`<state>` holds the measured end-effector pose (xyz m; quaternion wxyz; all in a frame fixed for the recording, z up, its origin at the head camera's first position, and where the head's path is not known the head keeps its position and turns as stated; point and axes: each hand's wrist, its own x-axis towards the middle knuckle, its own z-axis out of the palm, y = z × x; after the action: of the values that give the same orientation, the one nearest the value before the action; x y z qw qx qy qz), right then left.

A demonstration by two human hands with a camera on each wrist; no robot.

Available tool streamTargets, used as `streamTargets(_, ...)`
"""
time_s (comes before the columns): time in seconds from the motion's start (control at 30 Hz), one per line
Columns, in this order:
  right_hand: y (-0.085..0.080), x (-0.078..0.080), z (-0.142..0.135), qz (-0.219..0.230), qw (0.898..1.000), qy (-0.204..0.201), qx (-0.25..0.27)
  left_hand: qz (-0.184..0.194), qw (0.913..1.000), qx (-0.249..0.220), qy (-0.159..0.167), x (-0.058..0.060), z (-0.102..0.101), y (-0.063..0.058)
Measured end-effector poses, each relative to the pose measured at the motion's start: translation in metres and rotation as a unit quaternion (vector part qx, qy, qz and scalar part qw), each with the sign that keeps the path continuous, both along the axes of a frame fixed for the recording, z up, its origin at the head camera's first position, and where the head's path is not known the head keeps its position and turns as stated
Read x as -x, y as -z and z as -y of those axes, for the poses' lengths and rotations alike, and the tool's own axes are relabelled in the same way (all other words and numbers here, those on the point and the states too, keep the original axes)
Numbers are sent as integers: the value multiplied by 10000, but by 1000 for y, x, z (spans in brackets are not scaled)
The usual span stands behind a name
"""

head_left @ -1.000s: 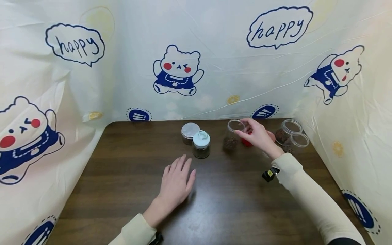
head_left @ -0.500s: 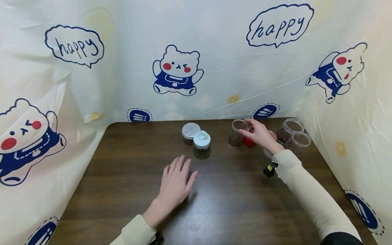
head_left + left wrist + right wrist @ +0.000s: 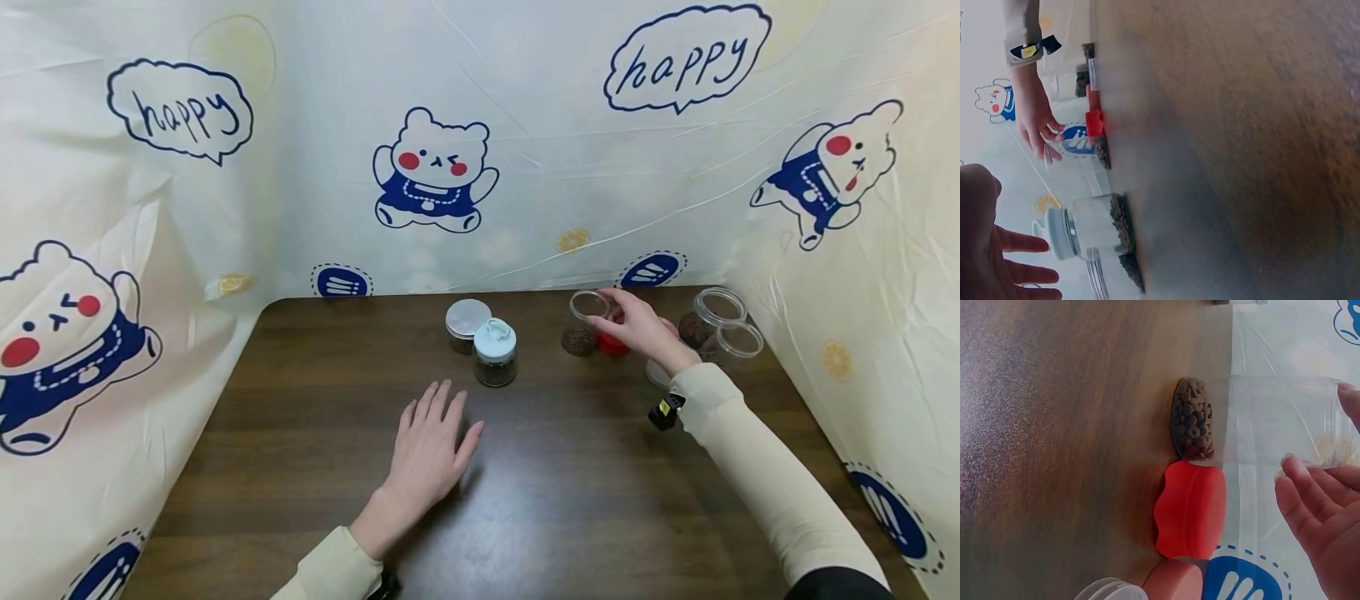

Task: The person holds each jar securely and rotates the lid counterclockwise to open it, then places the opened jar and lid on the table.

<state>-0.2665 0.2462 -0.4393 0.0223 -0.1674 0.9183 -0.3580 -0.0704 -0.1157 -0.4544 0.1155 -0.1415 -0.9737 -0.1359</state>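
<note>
My right hand [image 3: 637, 323] grips a tall clear jar [image 3: 580, 337] by its open rim, thumb on one side and fingers on the other. In the right wrist view small brown ring-shaped pieces [image 3: 1194, 419] lie in its bottom, and the jar stands upright on the table. Right beside its base is a red lid [image 3: 1191, 509] with a wavy edge. My left hand [image 3: 429, 442] holds nothing, its fingers extended over the table in front of a small glass jar [image 3: 495, 358] with a pale mint lid. Dark pieces fill the lower part of that jar.
Behind the mint-lidded jar stands another jar [image 3: 467, 321] with a silvery lid. Two open clear jars [image 3: 720, 308] with dark contents stand at the right table edge. A pink lid [image 3: 1175, 581] and a clear lid [image 3: 1113, 590] lie near the red one. A printed cloth [image 3: 435, 258] encloses the table.
My right hand has moved the tall jar slightly right and back, up against the red lid; over the last half second it barely shifts. The left hand stays almost still.
</note>
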Motion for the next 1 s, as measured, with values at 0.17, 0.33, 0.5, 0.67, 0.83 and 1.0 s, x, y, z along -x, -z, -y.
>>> streamTargets(0.17,-5,-8,-3,-192,9995,64,-236,-2,10000,29,7,0,0,1)
streamTargets(0.33,-15,-23,2,-1077,9925,263,-521,-107,9999,-53,34,0,0,2)
streamTargets(0.5,-28,-45,15,-1584,9844,179,-744,-211,9997,-93,36,1,1,2)
streamTargets(0.67,-36,-74,33,-1819,9795,-29,-865,-244,9996,-105,73,0,1,0)
streamTargets(0.83,-41,-99,50,-2117,9703,-309,-1125,-379,9992,-117,58,0,1,-1)
streamTargets(1.0,-40,-118,61,-2277,9632,-622,-1283,-468,9988,-136,43,0,0,-2)
